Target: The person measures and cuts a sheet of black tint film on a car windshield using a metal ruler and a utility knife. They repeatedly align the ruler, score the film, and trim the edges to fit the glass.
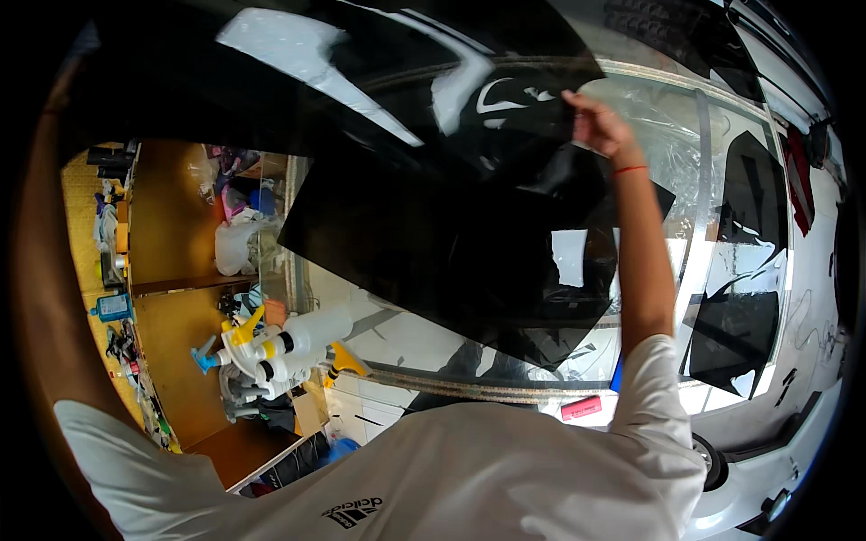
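Observation:
A large glossy black film sheet (388, 99) is stretched across the upper part of the view between my raised arms. My right hand (603, 128), with a red string on the wrist, pinches the sheet's right edge between thumb and fingers. Far up at the left rim, my left hand (61, 90) is at the sheet's other end, its fingers dim and partly hidden. Under the raised sheet, more dark film (433, 252) lies over a glass-topped table (388, 338). Bright reflections streak the film's surface.
Spray bottles (311, 332) with yellow and blue heads stand at the table's near left corner, by a yellow-handled tool (347, 362). Wooden shelving (176, 338) holds clutter at left. Cut dark film pieces (735, 338) lie right, near a car (767, 482). A red box (580, 408) is by the near edge.

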Motion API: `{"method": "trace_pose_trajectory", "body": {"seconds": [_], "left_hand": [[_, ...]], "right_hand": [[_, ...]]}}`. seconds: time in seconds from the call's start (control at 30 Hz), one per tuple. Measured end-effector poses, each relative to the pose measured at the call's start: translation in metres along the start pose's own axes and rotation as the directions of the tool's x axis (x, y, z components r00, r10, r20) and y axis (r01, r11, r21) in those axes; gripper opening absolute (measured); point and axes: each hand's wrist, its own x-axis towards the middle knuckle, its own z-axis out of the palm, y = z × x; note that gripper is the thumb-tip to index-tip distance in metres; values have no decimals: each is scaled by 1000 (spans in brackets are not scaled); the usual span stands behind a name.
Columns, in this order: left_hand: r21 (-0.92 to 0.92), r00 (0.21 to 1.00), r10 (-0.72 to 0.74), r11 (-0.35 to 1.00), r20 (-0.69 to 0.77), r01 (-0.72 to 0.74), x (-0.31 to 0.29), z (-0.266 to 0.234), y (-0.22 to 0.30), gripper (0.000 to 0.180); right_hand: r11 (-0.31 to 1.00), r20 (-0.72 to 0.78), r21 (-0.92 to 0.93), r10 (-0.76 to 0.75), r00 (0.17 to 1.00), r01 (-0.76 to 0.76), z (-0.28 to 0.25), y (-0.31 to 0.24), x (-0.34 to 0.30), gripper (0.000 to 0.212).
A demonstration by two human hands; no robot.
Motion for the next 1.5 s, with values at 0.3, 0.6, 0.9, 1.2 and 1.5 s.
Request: {"method": "trace_pose_trajectory", "body": {"seconds": [0.3,0.6,0.9,1.2,1.5], "left_hand": [[-533,790,-414,586,452,611,76,394,-114,37],[-646,839,-461,552,290,527,153,559,-160,33],[-101,947,-282,958,-154,269,135,629,-93,60],[340,882,309,836,356,-430,-54,734,57,79],[-106,913,397,908,-95,-406,-121,737,131,86]], "right_hand": [[889,-279,-454,-84,956,-54,-138,-139,1,35],[741,-293,-668,-180,939,-67,-203,-170,46,33],[671,-242,-738,-364,899,73,-231,-159,54,19],[627,-454,-729,-742,493,273,-124,-120,-72,59],[675,-722,-634,-691,24,377,1,112,-456,28]]}}
